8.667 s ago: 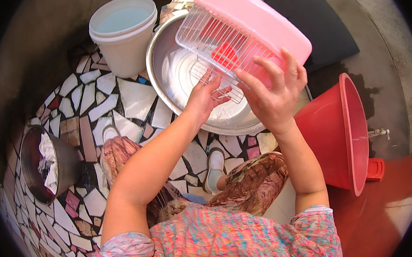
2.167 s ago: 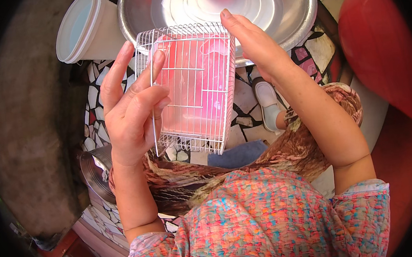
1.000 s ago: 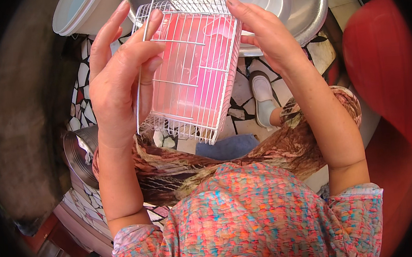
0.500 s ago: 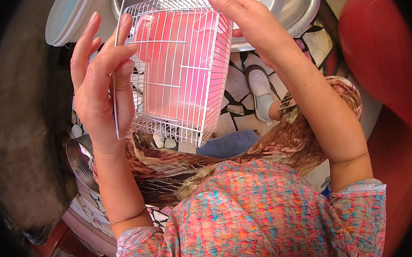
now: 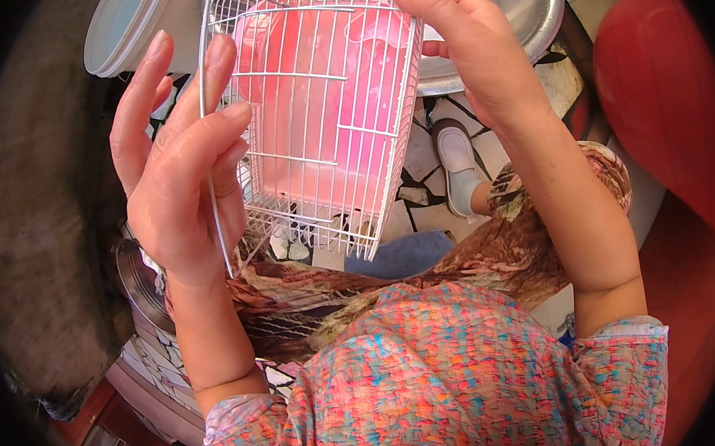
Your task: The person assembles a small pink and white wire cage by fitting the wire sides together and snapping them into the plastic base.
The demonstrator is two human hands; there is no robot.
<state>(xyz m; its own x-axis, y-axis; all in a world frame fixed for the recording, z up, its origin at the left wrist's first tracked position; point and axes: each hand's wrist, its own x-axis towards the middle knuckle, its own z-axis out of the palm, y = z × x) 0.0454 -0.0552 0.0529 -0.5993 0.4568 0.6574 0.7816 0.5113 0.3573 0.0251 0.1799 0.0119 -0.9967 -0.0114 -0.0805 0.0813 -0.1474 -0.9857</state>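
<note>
A small white wire cage [image 5: 303, 154] is held up in front of me, tilted. Pink plastic [image 5: 293, 132] shows through its bars. My right hand [image 5: 478, 49] grips the cage's far right corner, thumb on the near side of the wires and fingers curled behind. At the left side of the cage is my left hand [image 5: 180, 169], fingers partly spread and bent around a long wire edge. That wire runs along the palm, and the index finger crosses it. Part of the left thumb is hidden by the fingers.
A large metal basin [image 5: 546, 11] stands on the floor beyond the cage, with a white bucket [image 5: 116, 33] at its left. A red plastic object [image 5: 659, 94] is at the right. A round metal rim [image 5: 142, 284] lies by my left forearm. The floor is stone mosaic [image 5: 419, 148].
The cage has shifted slightly right and nearer, its left wire edge now more upright. My left hand has moved a little down with its fingers wider apart; the right hand has moved right, still gripping the corner.
</note>
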